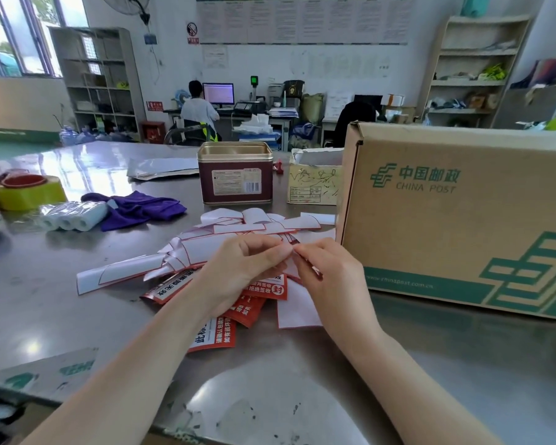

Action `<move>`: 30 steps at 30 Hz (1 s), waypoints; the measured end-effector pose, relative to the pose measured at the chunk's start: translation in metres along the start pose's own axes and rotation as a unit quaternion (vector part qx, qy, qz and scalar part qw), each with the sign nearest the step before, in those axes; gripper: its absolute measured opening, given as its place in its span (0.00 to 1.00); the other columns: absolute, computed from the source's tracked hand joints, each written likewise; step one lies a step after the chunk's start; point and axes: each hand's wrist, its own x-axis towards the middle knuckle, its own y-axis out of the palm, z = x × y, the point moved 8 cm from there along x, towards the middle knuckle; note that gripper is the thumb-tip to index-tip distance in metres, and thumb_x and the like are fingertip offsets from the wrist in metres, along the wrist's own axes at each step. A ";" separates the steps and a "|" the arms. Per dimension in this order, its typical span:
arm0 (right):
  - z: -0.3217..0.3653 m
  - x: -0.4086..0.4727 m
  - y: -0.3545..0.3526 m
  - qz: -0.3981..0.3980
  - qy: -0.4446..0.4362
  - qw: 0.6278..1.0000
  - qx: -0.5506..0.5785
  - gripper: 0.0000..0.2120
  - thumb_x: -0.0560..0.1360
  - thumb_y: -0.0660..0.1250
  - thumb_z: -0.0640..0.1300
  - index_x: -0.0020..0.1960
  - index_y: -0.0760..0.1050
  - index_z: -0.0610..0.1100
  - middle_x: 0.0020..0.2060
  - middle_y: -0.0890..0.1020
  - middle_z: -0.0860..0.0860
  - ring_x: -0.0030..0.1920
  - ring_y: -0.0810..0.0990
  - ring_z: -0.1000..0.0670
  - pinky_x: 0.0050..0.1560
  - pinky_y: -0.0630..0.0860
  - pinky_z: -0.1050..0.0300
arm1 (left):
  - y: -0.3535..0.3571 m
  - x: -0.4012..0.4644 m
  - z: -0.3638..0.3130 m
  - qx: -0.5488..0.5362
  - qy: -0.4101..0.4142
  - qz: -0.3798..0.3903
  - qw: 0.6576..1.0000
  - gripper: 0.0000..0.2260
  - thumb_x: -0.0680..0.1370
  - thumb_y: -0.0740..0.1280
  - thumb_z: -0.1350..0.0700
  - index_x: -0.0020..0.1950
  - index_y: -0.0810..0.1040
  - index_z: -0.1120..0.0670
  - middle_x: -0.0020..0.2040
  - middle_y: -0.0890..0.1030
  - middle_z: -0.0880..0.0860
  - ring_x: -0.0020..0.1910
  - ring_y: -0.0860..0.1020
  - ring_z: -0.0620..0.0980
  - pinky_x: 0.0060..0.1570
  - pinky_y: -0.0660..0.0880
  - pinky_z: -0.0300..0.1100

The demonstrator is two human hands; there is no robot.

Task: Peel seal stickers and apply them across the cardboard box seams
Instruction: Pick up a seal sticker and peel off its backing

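Fingertips of both hands meet and pinch one seal sticker [291, 263] between them, above the steel table [430, 364]. Largest, the cardboard box [456, 216] stands on the table just right of the right hand [329, 276]. Peeled white backings [206, 248] litter the table beyond the left hand [241, 268], over loose red stickers [254, 303]. A brown tin [235, 175] stands behind them.

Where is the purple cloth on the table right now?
In the head view the purple cloth lies left of centre on the metal table, between the plastic-wrapped white rolls on its left and the open brown tin on its right.
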 end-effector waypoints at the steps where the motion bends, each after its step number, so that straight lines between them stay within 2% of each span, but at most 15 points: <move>1: 0.000 0.000 0.001 0.006 0.006 1.000 -0.004 0.11 0.73 0.63 0.43 0.50 0.82 0.40 0.41 0.80 0.47 0.42 0.78 0.50 0.40 0.75 0.60 | 0.001 -0.001 0.000 0.011 0.001 0.003 1.000 0.07 0.66 0.71 0.50 0.40 0.85 0.50 0.41 0.84 0.53 0.43 0.79 0.49 0.49 0.77 0.41; 3: 0.002 0.000 0.004 0.025 0.004 0.999 -0.024 0.13 0.74 0.61 0.42 0.51 0.81 0.40 0.43 0.79 0.47 0.45 0.76 0.49 0.41 0.74 0.58 | -0.001 -0.001 -0.001 0.025 0.005 -0.013 1.000 0.07 0.66 0.72 0.51 0.41 0.85 0.51 0.43 0.84 0.56 0.43 0.78 0.51 0.48 0.76 0.41; 6: 0.007 -0.001 0.009 0.044 -0.027 0.997 -0.058 0.14 0.71 0.61 0.36 0.54 0.79 0.38 0.45 0.78 0.44 0.47 0.76 0.45 0.40 0.77 0.55 | -0.007 0.000 0.002 0.033 0.003 -0.042 0.999 0.06 0.67 0.72 0.53 0.42 0.85 0.53 0.46 0.83 0.61 0.44 0.79 0.53 0.49 0.76 0.45; 8: 0.006 -0.001 0.012 0.052 -0.028 0.996 -0.071 0.16 0.70 0.62 0.33 0.56 0.78 0.36 0.46 0.79 0.42 0.47 0.78 0.43 0.43 0.75 0.58 | -0.007 0.001 0.002 0.039 0.001 -0.042 0.998 0.03 0.71 0.71 0.57 0.41 0.85 0.51 0.43 0.83 0.59 0.42 0.79 0.51 0.46 0.76 0.42; 10: 0.005 -0.001 0.012 0.050 -0.018 0.996 -0.074 0.16 0.70 0.62 0.34 0.56 0.78 0.35 0.45 0.80 0.41 0.47 0.79 0.42 0.46 0.72 0.60 | -0.007 0.001 0.003 0.043 0.002 -0.042 0.998 0.06 0.73 0.70 0.59 0.40 0.85 0.51 0.41 0.83 0.56 0.40 0.78 0.50 0.44 0.76 0.40; 17: -0.001 0.003 -0.001 0.022 0.044 0.999 0.013 0.07 0.74 0.66 0.36 0.50 0.80 0.39 0.44 0.81 0.46 0.45 0.78 0.48 0.47 0.73 0.58 | -0.010 0.002 0.002 0.066 0.015 -0.058 0.996 0.06 0.75 0.69 0.60 0.41 0.85 0.52 0.44 0.82 0.62 0.42 0.77 0.53 0.49 0.75 0.48; 20: -0.002 0.004 -0.002 0.030 0.055 0.998 0.027 0.06 0.75 0.66 0.37 0.49 0.80 0.40 0.43 0.81 0.48 0.45 0.77 0.51 0.46 0.70 0.61 | -0.013 0.002 0.002 0.083 0.016 -0.070 0.994 0.05 0.75 0.69 0.58 0.42 0.84 0.51 0.46 0.83 0.61 0.43 0.79 0.54 0.51 0.76 0.49; 24: -0.001 0.003 -0.001 0.030 0.056 0.998 0.025 0.06 0.75 0.66 0.37 0.49 0.81 0.40 0.43 0.82 0.48 0.43 0.74 0.55 0.45 0.70 0.63 | -0.014 0.002 0.002 0.099 0.023 -0.077 0.992 0.04 0.75 0.69 0.58 0.43 0.84 0.51 0.45 0.84 0.59 0.43 0.81 0.54 0.50 0.77 0.47; 30: 0.000 0.002 0.002 0.057 0.067 0.996 0.032 0.07 0.77 0.63 0.39 0.50 0.80 0.40 0.44 0.81 0.47 0.44 0.74 0.53 0.46 0.70 0.62 | -0.011 0.001 -0.003 0.127 0.045 -0.073 0.988 0.05 0.76 0.68 0.59 0.43 0.82 0.51 0.43 0.84 0.58 0.41 0.81 0.51 0.45 0.75 0.40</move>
